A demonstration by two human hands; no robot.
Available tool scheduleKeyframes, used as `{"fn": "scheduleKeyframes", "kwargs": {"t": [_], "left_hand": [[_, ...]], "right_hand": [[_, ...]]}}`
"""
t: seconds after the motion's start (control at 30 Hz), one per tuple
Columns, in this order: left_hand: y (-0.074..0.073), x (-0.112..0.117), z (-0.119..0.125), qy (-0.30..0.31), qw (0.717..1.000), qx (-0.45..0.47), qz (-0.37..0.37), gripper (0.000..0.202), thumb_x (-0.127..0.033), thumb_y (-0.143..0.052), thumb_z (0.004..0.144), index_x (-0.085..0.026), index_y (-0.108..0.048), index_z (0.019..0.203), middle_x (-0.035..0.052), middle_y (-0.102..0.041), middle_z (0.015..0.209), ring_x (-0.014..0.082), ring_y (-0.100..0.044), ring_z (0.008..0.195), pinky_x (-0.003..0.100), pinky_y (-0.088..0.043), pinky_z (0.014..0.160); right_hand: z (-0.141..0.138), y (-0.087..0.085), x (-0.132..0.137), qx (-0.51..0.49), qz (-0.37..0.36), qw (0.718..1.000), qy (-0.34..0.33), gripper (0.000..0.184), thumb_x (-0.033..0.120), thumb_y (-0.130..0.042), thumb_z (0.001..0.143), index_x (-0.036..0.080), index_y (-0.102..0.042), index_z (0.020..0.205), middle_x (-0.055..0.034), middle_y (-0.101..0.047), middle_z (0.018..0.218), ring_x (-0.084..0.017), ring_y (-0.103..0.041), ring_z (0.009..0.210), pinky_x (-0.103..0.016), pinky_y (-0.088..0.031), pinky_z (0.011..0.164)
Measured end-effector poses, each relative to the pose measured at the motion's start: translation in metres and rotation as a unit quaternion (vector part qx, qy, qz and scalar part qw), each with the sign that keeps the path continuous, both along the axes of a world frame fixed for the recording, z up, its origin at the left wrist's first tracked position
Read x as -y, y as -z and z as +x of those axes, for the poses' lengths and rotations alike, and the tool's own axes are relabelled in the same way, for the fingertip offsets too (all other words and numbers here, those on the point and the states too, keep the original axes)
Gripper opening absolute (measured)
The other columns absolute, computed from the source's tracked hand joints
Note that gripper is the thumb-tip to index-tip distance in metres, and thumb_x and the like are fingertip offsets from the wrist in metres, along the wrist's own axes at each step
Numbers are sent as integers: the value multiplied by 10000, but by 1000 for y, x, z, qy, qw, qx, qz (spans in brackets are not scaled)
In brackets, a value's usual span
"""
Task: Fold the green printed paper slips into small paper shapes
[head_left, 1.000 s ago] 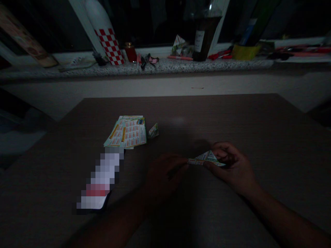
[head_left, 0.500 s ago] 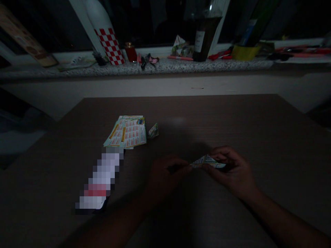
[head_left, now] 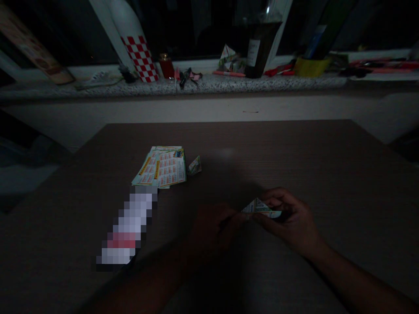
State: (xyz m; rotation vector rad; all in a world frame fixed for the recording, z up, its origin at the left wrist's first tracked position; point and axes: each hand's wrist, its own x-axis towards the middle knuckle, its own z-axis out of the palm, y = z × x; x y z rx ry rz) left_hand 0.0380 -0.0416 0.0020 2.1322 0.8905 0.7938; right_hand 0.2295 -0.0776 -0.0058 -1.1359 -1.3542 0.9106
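Note:
A small printed paper [head_left: 257, 206], folded to a triangle with a flat strip along its bottom, is held between both hands above the table. My left hand [head_left: 216, 224], in deep shadow, pinches its left corner. My right hand [head_left: 291, 216] grips the right side, thumb along the lower edge and fingers behind. Left of the hands lies a stack of printed slips [head_left: 168, 168] with rows of red numbers. Beside that stack rests a small folded paper piece [head_left: 195, 166].
A phone [head_left: 131, 226] with a blurred-out screen lies on the brown table [head_left: 294, 152], near my left forearm. Along the granite sill [head_left: 209, 86] behind stand a red-and-white checkered bottle [head_left: 140, 56], a dark labelled bottle [head_left: 257, 52], a red jar [head_left: 166, 67] and a yellow container [head_left: 310, 66].
Both hands have shifted slightly with the folded paper, which now sits a little further left. My left fingers have closed in nearer to its bottom edge.

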Motion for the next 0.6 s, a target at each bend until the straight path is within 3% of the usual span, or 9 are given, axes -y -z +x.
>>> {"fn": "scheduleKeyframes", "kwargs": {"t": [0.2,0.37,0.6], "left_hand": [[1,-3,-3,17,999,-33,29,387,-299,-441,928,-138,-491,579,-58,-383,503,51,-363,444,194,-235,461],[2,-6,-5,53,998,-22,31,396,-292,-437,920,-139,-447,555,-63,-345,492,43,-331,431,191,-209,451],[8,-8,-6,51,997,-7,61,431,-305,-465,912,-140,-408,518,-70,-288,474,40,-282,420,198,-179,447]], "right_hand": [[1,-2,0,-37,-42,998,-18,290,101,-734,698,241,-576,896,42,-699,697,-84,-629,561,-146,-476,511],[-1,-2,0,-71,-59,995,-48,271,90,-715,714,226,-565,895,39,-694,698,-75,-611,544,-141,-458,495],[1,-3,-1,-61,-66,995,-51,274,87,-712,711,225,-561,894,41,-692,702,-81,-616,573,-147,-463,515]]}}
